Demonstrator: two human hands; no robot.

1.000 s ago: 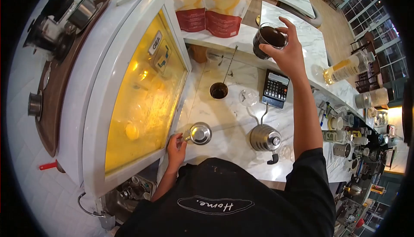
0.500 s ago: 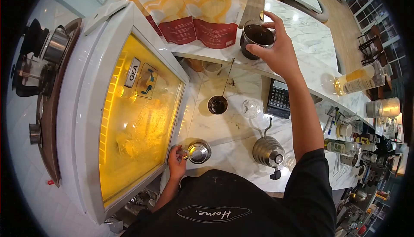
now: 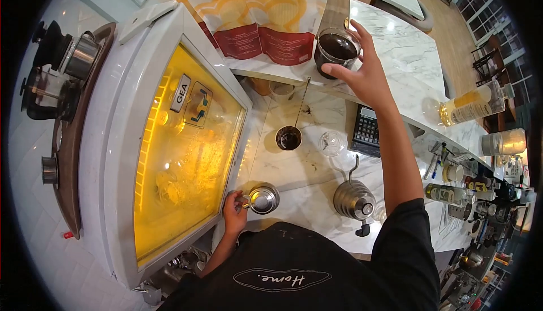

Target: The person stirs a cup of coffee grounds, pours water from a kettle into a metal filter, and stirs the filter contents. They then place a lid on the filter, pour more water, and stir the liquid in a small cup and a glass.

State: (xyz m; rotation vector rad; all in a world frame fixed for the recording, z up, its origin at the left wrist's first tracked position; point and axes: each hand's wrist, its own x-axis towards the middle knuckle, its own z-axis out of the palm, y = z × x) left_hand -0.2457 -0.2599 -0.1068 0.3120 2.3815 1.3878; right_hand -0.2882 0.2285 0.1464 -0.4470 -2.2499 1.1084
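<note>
A clear glass of dark liquid [image 3: 337, 46] stands on the raised marble ledge, in front of the packaged bags. Around its right side is my right hand [image 3: 366, 70], thumb and fingers spread apart; whether any fingertip touches the glass is hard to tell. My left hand [image 3: 235, 212] is closed at the handle of a steel pitcher [image 3: 263, 198] on the lower counter. Between the hands, a small cup [image 3: 289, 138] with dark residue inside has a long twisted bar spoon [image 3: 302, 103] leaning in it. A gooseneck kettle [image 3: 353, 199] sits right of the pitcher.
At left stands a small glass-door fridge [image 3: 186, 158], lit yellow. Standing bags [image 3: 285, 25] line the ledge. A black scale or calculator with keys [image 3: 366, 130] and a clear round glass [image 3: 332, 143] lie on the counter. Bottles [image 3: 472, 107] stand at right.
My right hand's fingers have spread and shifted slightly right and down from the glass. The left hand stays at the pitcher handle. The view has shifted slightly.
</note>
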